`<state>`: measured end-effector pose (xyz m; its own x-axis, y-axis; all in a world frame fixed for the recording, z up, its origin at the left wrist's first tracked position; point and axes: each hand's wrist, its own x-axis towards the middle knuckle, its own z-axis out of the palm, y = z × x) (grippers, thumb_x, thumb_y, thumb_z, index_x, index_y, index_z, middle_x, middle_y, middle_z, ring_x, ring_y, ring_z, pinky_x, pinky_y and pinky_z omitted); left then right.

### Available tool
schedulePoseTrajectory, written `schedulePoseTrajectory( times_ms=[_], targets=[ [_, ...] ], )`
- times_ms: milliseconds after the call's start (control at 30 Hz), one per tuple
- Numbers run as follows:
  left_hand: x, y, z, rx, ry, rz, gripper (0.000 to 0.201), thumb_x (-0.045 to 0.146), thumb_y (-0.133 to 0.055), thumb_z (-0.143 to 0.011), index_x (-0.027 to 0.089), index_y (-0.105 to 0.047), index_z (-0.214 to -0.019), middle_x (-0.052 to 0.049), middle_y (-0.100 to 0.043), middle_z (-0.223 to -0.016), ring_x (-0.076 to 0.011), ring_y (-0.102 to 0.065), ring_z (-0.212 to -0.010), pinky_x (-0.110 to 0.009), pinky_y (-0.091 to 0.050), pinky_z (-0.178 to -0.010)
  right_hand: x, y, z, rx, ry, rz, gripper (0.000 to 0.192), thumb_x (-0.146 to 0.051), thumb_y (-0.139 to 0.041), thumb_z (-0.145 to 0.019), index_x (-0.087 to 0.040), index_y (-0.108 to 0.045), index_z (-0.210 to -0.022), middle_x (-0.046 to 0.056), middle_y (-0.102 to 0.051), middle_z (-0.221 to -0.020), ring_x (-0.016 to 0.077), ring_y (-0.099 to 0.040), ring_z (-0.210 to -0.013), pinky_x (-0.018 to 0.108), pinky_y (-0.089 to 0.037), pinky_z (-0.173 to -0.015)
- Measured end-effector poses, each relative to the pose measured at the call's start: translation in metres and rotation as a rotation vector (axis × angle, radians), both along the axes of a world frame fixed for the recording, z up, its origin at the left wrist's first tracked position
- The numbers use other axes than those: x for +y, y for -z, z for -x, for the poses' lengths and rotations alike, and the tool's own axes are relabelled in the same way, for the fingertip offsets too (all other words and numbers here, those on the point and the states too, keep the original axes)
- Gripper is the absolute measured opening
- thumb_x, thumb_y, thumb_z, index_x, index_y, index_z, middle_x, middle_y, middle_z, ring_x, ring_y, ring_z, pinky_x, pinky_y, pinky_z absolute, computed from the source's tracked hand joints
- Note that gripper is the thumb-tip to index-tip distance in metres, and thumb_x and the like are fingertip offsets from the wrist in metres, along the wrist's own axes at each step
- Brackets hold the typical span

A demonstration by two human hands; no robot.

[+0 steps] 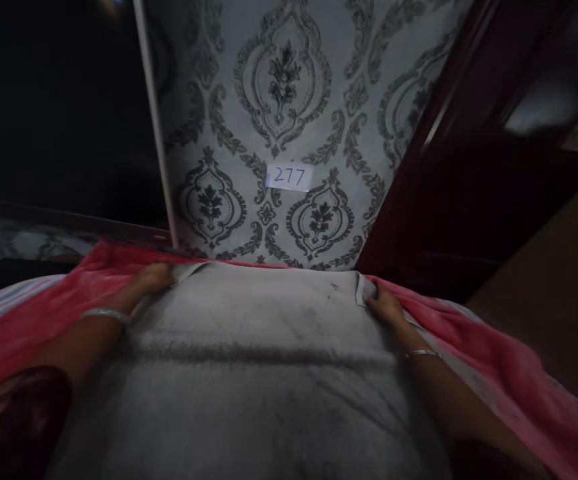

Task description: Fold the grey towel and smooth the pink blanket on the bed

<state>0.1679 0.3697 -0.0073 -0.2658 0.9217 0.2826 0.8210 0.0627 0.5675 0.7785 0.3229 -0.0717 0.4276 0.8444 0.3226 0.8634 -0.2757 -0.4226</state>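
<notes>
A grey piece of cloth [269, 307] lies spread in front of me, with a dark crease across its middle and small dark marks near its far right corner. My left hand [159, 276] grips the far left corner, where the edge is folded over. At the far right corner my right hand [387, 307] is closed on the cloth, and a flap of its edge is turned up beside the thumb. Beneath the cloth, a red plush blanket [133, 260] shows on both sides. Both wrists wear a silver bangle.
A patterned wall [283, 127] rises just behind the cloth, with a paper label [289, 177] reading 277. On the left stands a large dark screen [59, 113] with a pale edge. A dark red glossy door or panel [459, 167] stands at right.
</notes>
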Motion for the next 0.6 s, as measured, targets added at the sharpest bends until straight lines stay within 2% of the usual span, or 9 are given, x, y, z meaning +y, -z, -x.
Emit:
schedulePoseTrajectory(
  times_ms=[100, 167, 233, 300, 333, 400, 467, 533, 600],
  targets=[
    [0.002, -0.002, -0.001, 0.12, -0.077, 0.079, 0.016, 0.015, -0.067, -0.074, 0.008, -0.067, -0.087, -0.012, -0.07, -0.086, -0.0288, -0.064, -0.095, -0.035, -0.048, -0.085, 0.004, -0.008, -0.008, -0.015, 0.038, -0.026, 0.044, -0.027, -0.06, -0.08, -0.013, -0.068, -0.121, 0.016, -0.07, -0.111, 0.0299, -0.065, -0.102, 0.037, -0.048, -0.089],
    [0.001, -0.002, -0.006, 0.168, -0.135, 0.071, 0.033, 0.027, -0.059, -0.086, 0.004, -0.066, -0.109, -0.018, -0.067, -0.111, -0.0295, -0.062, -0.105, -0.036, -0.047, -0.089, 0.007, -0.018, -0.014, -0.031, 0.085, -0.087, 0.041, -0.028, -0.052, -0.086, -0.01, -0.067, -0.12, 0.019, -0.067, -0.114, 0.0299, -0.063, -0.104, 0.037, -0.046, -0.089],
    [0.002, 0.0, -0.015, 0.195, -0.253, 0.071, 0.045, 0.035, -0.05, -0.094, 0.006, -0.059, -0.127, -0.019, -0.058, -0.133, -0.0287, -0.059, -0.113, -0.036, -0.047, -0.092, 0.013, -0.025, -0.02, -0.021, 0.139, -0.149, 0.041, -0.028, -0.048, -0.087, -0.009, -0.066, -0.118, 0.02, -0.066, -0.114, 0.0292, -0.061, -0.104, 0.037, -0.045, -0.089],
    [0.003, 0.005, -0.026, 0.206, -0.379, 0.118, 0.046, 0.034, -0.046, -0.096, 0.01, -0.056, -0.133, -0.016, -0.053, -0.141, -0.0266, -0.058, -0.116, -0.034, -0.047, -0.094, 0.018, -0.026, -0.023, 0.015, 0.18, -0.179, 0.038, -0.027, -0.049, -0.086, -0.009, -0.067, -0.114, 0.019, -0.067, -0.107, 0.0287, -0.061, -0.101, 0.037, -0.045, -0.089],
    [0.004, 0.007, -0.03, 0.206, -0.414, 0.157, 0.044, 0.032, -0.048, -0.095, 0.01, -0.057, -0.132, -0.014, -0.055, -0.14, -0.0254, -0.058, -0.115, -0.032, -0.047, -0.093, 0.021, -0.022, -0.023, 0.04, 0.193, -0.18, 0.037, -0.026, -0.051, -0.084, -0.009, -0.068, -0.111, 0.019, -0.067, -0.103, 0.0288, -0.061, -0.099, 0.037, -0.046, -0.088],
    [0.006, 0.012, -0.034, 0.202, -0.402, 0.228, 0.041, 0.028, -0.053, -0.091, 0.009, -0.059, -0.127, -0.011, -0.064, -0.128, -0.0237, -0.061, -0.11, -0.029, -0.049, -0.088, 0.023, -0.011, -0.021, 0.091, 0.193, -0.165, 0.034, -0.024, -0.052, -0.081, -0.008, -0.069, -0.107, 0.017, -0.067, -0.097, 0.0296, -0.062, -0.096, 0.04, -0.047, -0.087],
    [0.004, 0.014, -0.034, 0.206, -0.348, 0.247, 0.045, 0.026, -0.055, -0.089, 0.008, -0.056, -0.13, -0.009, -0.068, -0.118, -0.0229, -0.061, -0.108, -0.026, -0.049, -0.086, 0.022, 0.004, -0.017, 0.127, 0.161, -0.153, 0.037, -0.02, -0.051, -0.078, -0.008, -0.069, -0.109, 0.017, -0.068, -0.099, 0.0309, -0.062, -0.1, 0.043, -0.049, -0.09],
    [-0.004, 0.012, -0.034, 0.227, -0.305, 0.231, 0.049, 0.025, -0.052, -0.09, 0.007, -0.049, -0.136, -0.009, -0.068, -0.122, -0.0236, -0.059, -0.115, -0.027, -0.05, -0.09, 0.018, 0.015, -0.013, 0.147, 0.113, -0.206, 0.046, -0.02, -0.051, -0.077, -0.006, -0.065, -0.118, 0.02, -0.066, -0.111, 0.0339, -0.06, -0.11, 0.048, -0.048, -0.096],
    [-0.021, 0.01, -0.039, 0.261, -0.251, 0.204, 0.053, 0.027, -0.054, -0.091, 0.008, -0.046, -0.14, -0.011, -0.062, -0.134, -0.024, -0.055, -0.126, -0.028, -0.048, -0.099, 0.012, 0.019, -0.008, 0.144, 0.059, -0.316, 0.06, -0.023, -0.053, -0.076, -0.003, -0.056, -0.132, 0.025, -0.058, -0.128, 0.038, -0.055, -0.121, 0.053, -0.047, -0.101]
  ],
)
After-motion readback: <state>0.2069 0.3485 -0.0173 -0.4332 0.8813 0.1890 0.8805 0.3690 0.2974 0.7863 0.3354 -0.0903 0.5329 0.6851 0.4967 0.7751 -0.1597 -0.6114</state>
